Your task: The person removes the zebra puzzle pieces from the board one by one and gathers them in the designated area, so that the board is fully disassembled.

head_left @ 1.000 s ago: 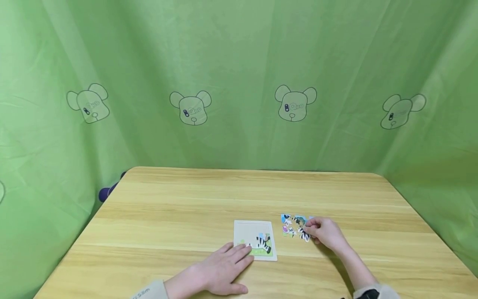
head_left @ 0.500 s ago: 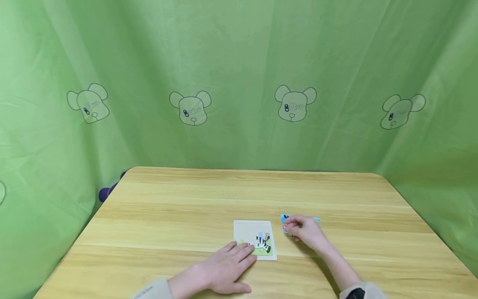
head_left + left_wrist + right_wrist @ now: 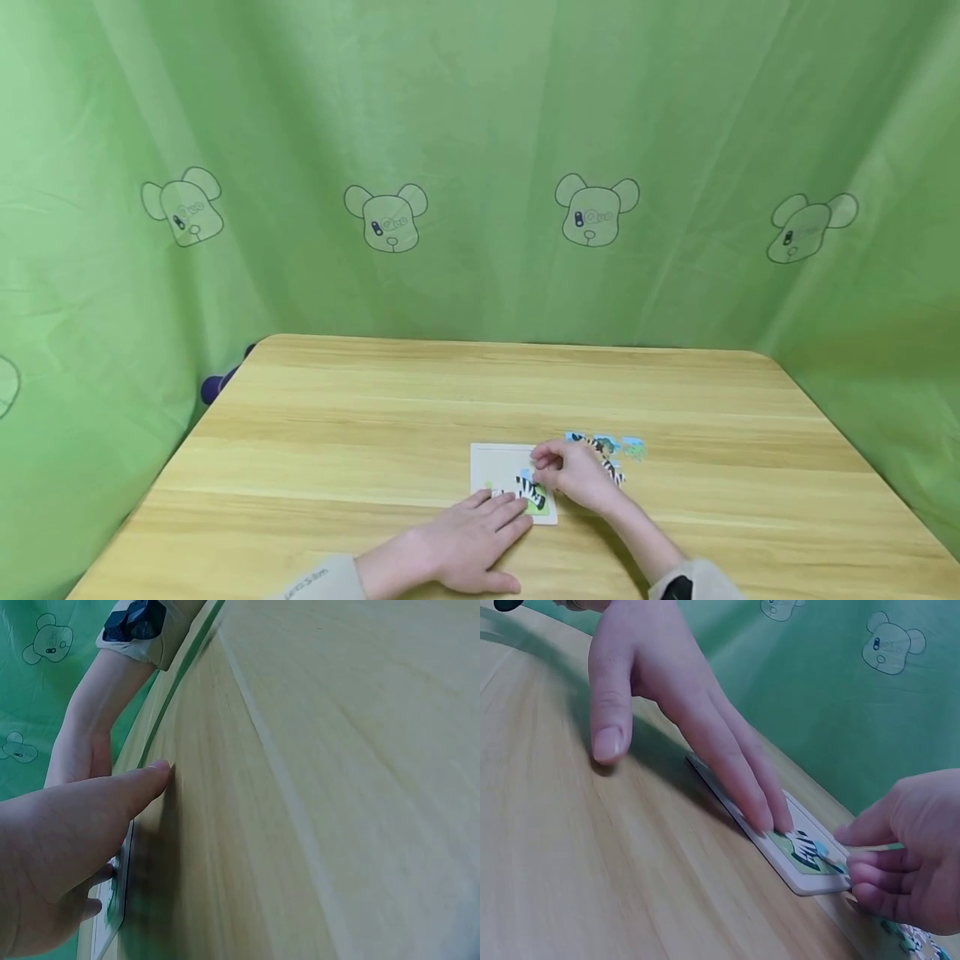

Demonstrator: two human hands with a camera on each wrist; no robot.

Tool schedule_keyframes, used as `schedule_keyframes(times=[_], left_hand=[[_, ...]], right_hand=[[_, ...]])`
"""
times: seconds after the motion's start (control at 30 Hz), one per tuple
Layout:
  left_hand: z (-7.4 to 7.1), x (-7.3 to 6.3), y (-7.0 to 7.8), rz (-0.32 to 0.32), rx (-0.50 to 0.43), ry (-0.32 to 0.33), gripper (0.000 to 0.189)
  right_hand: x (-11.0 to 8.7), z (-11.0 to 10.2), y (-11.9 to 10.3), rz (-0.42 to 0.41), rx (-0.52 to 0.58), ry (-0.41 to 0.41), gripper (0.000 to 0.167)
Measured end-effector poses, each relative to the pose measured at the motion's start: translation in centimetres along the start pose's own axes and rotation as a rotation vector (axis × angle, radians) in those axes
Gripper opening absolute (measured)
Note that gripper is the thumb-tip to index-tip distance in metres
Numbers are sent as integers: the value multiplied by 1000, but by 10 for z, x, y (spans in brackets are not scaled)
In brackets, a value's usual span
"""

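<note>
A pale puzzle board point(image 3: 495, 458) lies on the table, with zebra pieces point(image 3: 531, 492) set in its lower part. My left hand point(image 3: 480, 537) rests on the board's near-left part, fingers straight, thumb out to the side; its fingertips cover some of the picture. In the right wrist view, those fingertips press beside the zebra's striped neck on the board point(image 3: 802, 885). My right hand point(image 3: 577, 475) is at the board's right edge, thumb and fingers pinching a puzzle piece mostly hidden by them. Loose puzzle pieces point(image 3: 606, 444) lie just behind and right of this hand.
The light wooden table point(image 3: 337, 417) extends around both hands. A green curtain point(image 3: 480, 275) with printed bear faces hangs behind and beside it. Something dark purple point(image 3: 212, 388) shows past the table's left edge.
My right hand has moved left from the loose pieces to the board, its fingers pinched. The left hand has slid slightly right on the board.
</note>
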State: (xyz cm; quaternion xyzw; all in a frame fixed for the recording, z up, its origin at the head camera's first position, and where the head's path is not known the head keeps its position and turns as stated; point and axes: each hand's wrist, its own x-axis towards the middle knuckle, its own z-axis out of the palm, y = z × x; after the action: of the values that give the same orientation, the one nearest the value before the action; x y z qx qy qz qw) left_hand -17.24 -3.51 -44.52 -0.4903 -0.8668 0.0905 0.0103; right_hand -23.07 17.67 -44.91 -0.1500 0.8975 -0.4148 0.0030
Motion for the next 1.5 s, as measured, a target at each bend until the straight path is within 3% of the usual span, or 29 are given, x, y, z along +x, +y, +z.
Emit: schedule_keyframes(times=[0.2, 0.4, 0.83, 1.0, 1.3, 1.5], left_hand=[[-1, 2, 2, -8, 14, -5, 75], [-2, 3, 2, -10, 15, -12, 75], [-1, 3, 2, -1, 25, 0, 75], [-1, 3, 2, -5, 18, -14, 75], [-1, 3, 2, -13, 21, -20, 75], [-1, 2, 2, -12, 5, -23, 75]], right_hand=[[1, 4, -2, 1, -111, 12, 22], [3, 5, -4, -39, -177, -38, 25], [3, 6, -9, -59, -237, -96, 20], [4, 5, -10, -66, -216, -113, 19], [3, -3, -3, -108, -68, -123, 10], [2, -14, 5, -80, -32, -106, 7]])
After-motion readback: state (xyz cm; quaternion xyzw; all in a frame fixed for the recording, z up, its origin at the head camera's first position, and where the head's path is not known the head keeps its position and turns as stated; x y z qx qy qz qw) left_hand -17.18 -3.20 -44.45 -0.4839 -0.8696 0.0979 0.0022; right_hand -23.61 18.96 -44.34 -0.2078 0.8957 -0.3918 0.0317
